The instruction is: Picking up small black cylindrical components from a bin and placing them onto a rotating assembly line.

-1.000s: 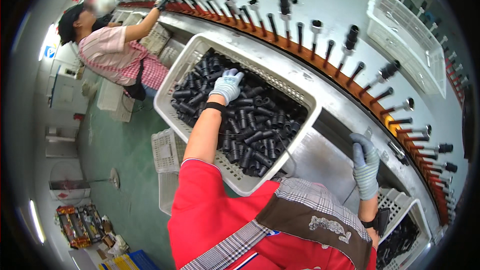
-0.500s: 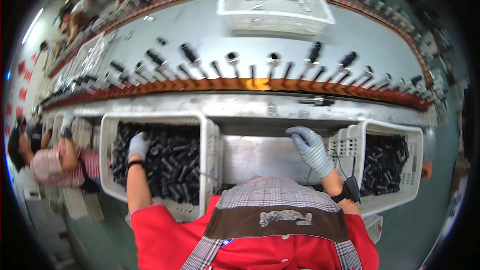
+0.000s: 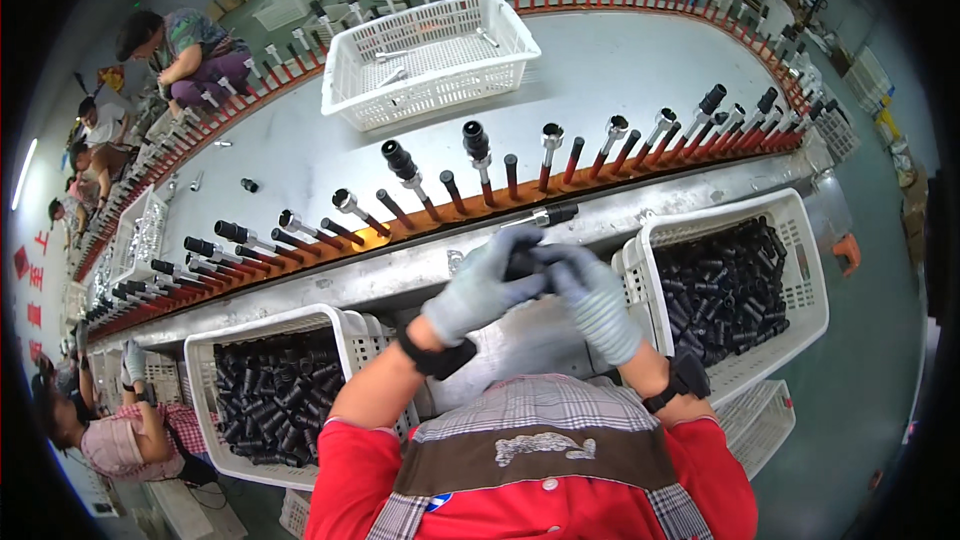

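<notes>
Both gloved hands meet in front of my chest, over the metal bench between two crates. My left hand (image 3: 478, 288) is closed on a short black plastic sleeve (image 3: 522, 264), which is partly hidden by the fingers. My right hand (image 3: 592, 302) presses its closed fingers against the left one's fingertips at the sleeve; whatever else it may pinch is hidden. Just beyond, a black-and-silver tubular piece (image 3: 556, 215) lies on the metal ledge. Similar black sleeves fill the left white crate (image 3: 265, 325) and the right white crate (image 3: 735, 212).
Past the ledge runs a curved conveyor track (image 3: 460, 219) of upright red rods, several carrying silver and black pieces. A white basket (image 3: 440, 90) holding a few silver parts stands on the grey tabletop (image 3: 620, 70). Other people (image 3: 140, 430) work along the left side.
My left hand has come out of the left crate with a black sleeve and moved right to meet my right hand. The view has turned, and the rods have shifted in it.
</notes>
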A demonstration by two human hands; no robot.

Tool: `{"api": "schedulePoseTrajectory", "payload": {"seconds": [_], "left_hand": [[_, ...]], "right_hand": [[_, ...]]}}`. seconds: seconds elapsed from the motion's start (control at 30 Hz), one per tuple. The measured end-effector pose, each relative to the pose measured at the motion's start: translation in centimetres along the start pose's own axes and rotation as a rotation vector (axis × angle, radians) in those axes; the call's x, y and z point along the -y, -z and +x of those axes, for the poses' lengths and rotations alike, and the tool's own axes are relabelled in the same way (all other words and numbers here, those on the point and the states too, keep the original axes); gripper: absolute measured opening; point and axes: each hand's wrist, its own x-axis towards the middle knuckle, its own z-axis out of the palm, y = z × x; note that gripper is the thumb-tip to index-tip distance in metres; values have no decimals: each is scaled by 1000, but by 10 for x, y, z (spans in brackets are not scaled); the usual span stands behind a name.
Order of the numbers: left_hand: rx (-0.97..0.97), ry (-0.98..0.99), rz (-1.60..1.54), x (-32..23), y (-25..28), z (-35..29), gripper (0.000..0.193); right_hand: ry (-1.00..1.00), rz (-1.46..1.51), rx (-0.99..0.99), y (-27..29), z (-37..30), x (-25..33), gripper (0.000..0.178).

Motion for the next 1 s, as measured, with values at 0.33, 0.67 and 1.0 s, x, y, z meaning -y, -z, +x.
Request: {"api": "schedulePoseTrajectory", "payload": {"seconds": [0.33,0.67,1.0], "left_hand": [[-452,-436,-462,-9,-61,215,18],[-729,-482,121,18,-56,184,16],[-963,-547,476,53,17,129,19]], "right_hand": [[10,220,-394,139,1,-25,28],[-138,89,-378,148,-41,-6,34],[725,-393,0,-11,142,46,38]]}}
